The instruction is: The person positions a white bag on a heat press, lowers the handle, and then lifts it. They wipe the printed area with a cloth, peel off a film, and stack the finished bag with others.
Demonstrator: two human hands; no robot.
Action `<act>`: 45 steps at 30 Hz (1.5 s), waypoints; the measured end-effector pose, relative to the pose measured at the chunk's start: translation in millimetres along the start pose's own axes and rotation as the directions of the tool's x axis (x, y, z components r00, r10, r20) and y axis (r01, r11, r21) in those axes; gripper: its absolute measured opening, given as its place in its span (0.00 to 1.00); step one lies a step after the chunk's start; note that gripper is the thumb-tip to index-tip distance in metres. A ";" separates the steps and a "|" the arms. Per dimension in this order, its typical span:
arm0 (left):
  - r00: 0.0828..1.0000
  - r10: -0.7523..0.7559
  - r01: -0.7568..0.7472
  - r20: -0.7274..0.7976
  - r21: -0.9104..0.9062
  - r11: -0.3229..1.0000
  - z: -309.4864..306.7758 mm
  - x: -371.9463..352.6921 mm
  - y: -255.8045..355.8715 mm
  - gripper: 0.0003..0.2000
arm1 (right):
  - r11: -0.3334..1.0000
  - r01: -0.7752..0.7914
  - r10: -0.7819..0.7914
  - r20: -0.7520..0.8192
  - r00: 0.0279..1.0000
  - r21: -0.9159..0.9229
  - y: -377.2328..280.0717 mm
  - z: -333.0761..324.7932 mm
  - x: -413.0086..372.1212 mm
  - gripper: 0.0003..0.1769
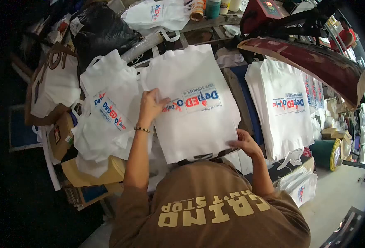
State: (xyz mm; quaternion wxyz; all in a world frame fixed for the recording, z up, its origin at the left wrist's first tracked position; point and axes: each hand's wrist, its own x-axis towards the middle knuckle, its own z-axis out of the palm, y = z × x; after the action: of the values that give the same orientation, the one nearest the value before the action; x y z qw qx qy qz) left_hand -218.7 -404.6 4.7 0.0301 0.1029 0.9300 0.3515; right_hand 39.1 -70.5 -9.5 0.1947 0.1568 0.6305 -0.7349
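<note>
A white fabric bag (pixel 190 136) with a blue and red "DepED" print, upside down from my side, lies flat in front of my chest. My left hand (pixel 152 106), above a beaded bracelet, is closed on its left edge, thumb over the face of the bag. At the lower right edge, my right hand (pixel 247 144) pinches the bag, its other fingers partly hidden by the wrist. To the left is a loose pile of printed white bags (pixel 108 99). Right of me stands a neat stack of similar bags (pixel 275 124).
Above the right-hand stack juts a dark red press machine (pixel 306 62) with a raised arm. A black plastic sack (pixel 101 35) and more white bags (pixel 155 16) sit at the back. Cardboard boxes (pixel 95 171) lie left; a green spool (pixel 326 153) stands right.
</note>
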 end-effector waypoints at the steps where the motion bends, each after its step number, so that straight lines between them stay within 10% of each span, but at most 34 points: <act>1: 1.000 -0.011 0.011 0.005 -0.002 1.000 -0.3 -8.5 10.0 0.33 | 1.000 -0.011 0.011 0.003 1.000 -0.001 -1.0 1.2 -2.9 0.27; 7: 0.998 -0.051 0.055 0.027 -0.211 0.976 0.3 -26.6 24.9 0.27 | 0.987 0.147 -0.130 -0.236 0.963 0.057 -45.7 40.2 6.4 0.47; 13: 0.980 -0.199 0.198 0.032 -0.327 0.924 7.2 -33.2 18.7 0.13 | 0.943 0.301 -0.326 -0.230 0.917 -0.139 -12.7 32.6 14.1 0.36; 18: 0.806 0.522 -0.499 -0.278 0.154 0.853 30.5 -66.1 39.4 0.06 | 0.945 0.306 -0.326 -0.269 0.906 -0.113 -12.1 35.7 10.9 0.35; 45: 0.768 0.638 -0.626 0.060 -0.141 0.767 57.7 -119.2 77.1 0.05 | 0.959 0.278 -0.281 -0.270 0.921 -0.049 -4.0 29.6 7.7 0.32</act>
State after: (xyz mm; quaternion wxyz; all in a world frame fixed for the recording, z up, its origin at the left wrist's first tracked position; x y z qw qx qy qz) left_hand -81.7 -336.2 10.2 -0.0357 0.4263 0.8168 0.3871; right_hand 30.8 -99.9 -5.1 -0.0007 0.1646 0.6708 -0.7232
